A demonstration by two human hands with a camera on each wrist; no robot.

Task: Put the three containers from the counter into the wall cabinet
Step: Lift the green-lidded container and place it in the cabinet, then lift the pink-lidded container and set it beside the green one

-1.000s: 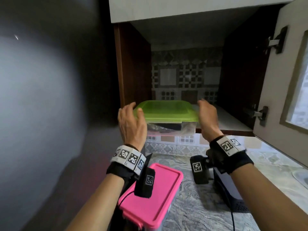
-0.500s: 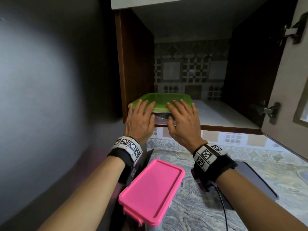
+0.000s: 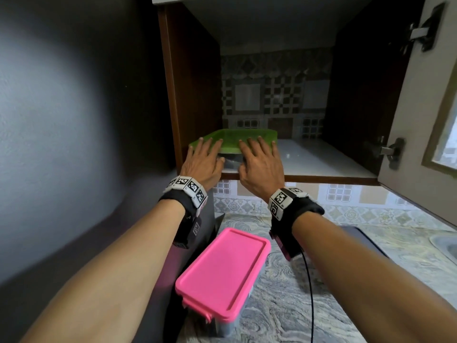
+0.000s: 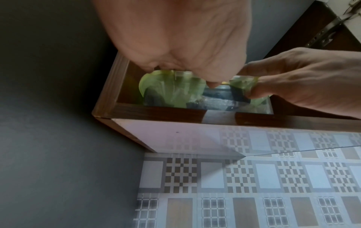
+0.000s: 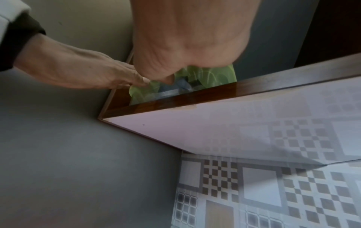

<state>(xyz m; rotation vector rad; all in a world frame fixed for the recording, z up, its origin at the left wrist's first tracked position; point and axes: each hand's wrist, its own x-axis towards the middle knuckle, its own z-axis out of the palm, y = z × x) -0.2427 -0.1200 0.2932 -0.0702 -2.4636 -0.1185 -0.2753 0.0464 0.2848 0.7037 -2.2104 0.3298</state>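
Note:
A clear container with a green lid point(image 3: 235, 141) stands on the left of the wall cabinet's white shelf point(image 3: 321, 159), close to the left side panel. My left hand point(image 3: 204, 157) and right hand point(image 3: 259, 157) lie side by side on its near edge, fingers straight over the lid. In the left wrist view the green-lidded container point(image 4: 175, 89) shows just behind the shelf's wooden lip. The right wrist view shows the same container point(image 5: 210, 74) under my palm. A container with a pink lid point(image 3: 222, 273) stands on the marble counter point(image 3: 284, 305) below my forearms.
The cabinet door point(image 3: 420, 107) hangs open at the right on its hinges. The shelf to the right of the green lid is bare. A dark wall closes off the left. A flat black appliance point(image 3: 366, 241) and a cable point(image 3: 310, 293) lie on the counter.
A second ago both hands held the green-lidded container by its sides at the shelf's edge. It now sits further in on the shelf, with both hands flat on its near edge.

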